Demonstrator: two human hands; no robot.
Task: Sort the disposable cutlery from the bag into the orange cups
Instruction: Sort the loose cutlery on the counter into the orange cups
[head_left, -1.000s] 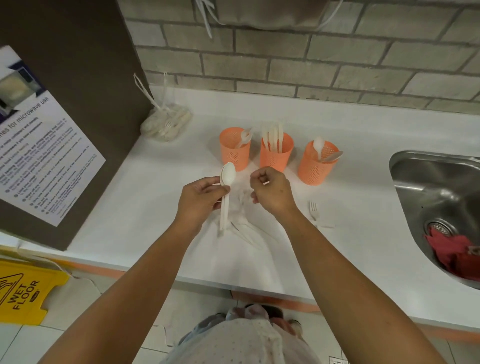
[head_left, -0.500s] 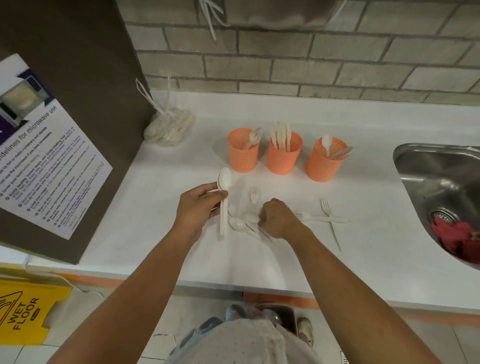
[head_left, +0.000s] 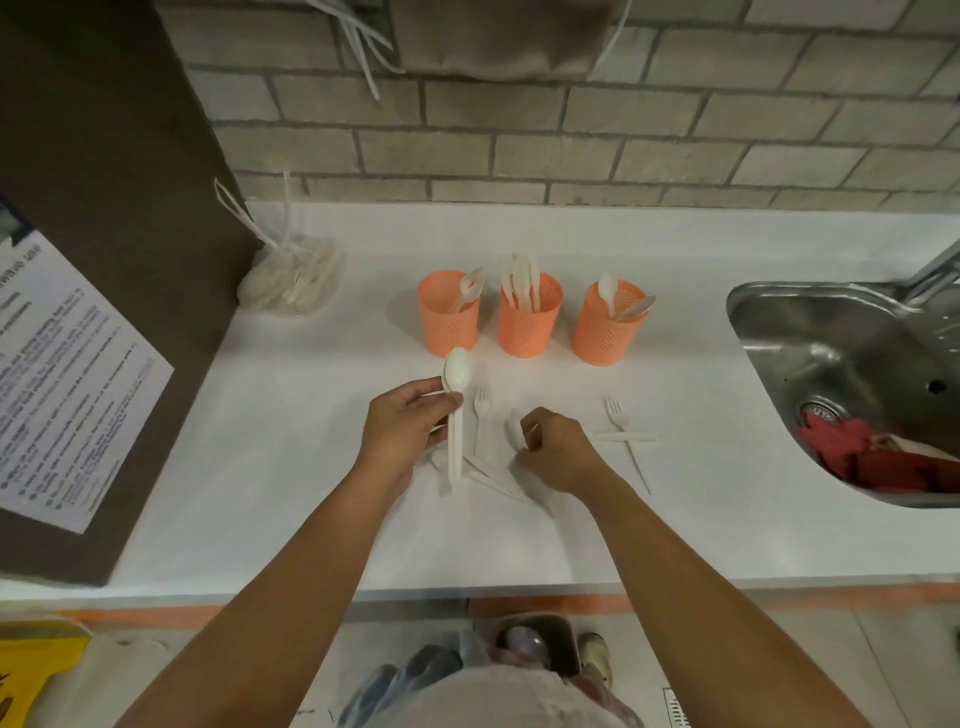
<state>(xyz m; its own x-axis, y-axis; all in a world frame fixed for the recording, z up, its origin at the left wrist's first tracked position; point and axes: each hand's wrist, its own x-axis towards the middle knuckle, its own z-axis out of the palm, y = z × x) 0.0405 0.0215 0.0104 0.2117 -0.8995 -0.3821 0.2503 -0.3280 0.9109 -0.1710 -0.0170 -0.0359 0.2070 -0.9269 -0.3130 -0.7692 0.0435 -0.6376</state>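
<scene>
Three orange cups stand in a row on the white counter (head_left: 260, 467): the left cup (head_left: 449, 317) holds forks, the middle cup (head_left: 527, 325) knives, the right cup (head_left: 602, 335) spoons. My left hand (head_left: 405, 431) grips a white spoon (head_left: 457, 379) upright by its handle, just in front of the left cup. My right hand (head_left: 561, 452) hovers over the loose cutlery pile (head_left: 493, 475) with curled fingers, pinching a blurred white piece. A loose fork (head_left: 482, 408) lies between my hands. More forks (head_left: 621, 423) lie to the right. The clear bag (head_left: 291, 280) sits at the back left.
A steel sink (head_left: 831, 353) with a red cloth (head_left: 883, 462) in it lies at the right. A dark panel (head_left: 104, 208) bearing a printed notice (head_left: 62, 395) borders the counter's left side. A brick wall runs behind. A yellow wet-floor sign (head_left: 31, 670) stands on the floor.
My right hand went down from near the spoon onto the loose pile and now lifts slightly with a white piece. My left hand keeps holding the spoon upright.
</scene>
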